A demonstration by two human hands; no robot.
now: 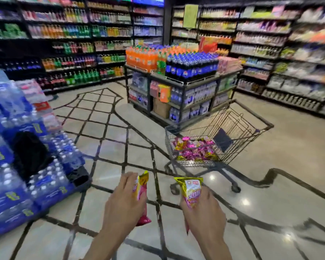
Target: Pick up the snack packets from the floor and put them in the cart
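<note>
left hand (pixel 127 198) curls round one pink-and-yellow packet (pixel 142 192), held upright | right hand (pixel 203 209) grips a second packet (pixel 191 192) | both likely raised to carry toward the cart (pixel 233 158), just ahead, basket already holding a heap of packets (pixel 193 149) | glossy tiled floor (pixel 109 151), drink-lined shop aisles, bottled-water packs (pixel 17 166) at left

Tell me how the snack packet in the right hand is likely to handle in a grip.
Probably light: the right hand holds the snack packet by its lower half only, and the top stands up unsupported. Its glossy foil edge suggests a somewhat slippery, crinkly skin. Being a thin pouch, it likely bends under a hard squeeze.
</note>
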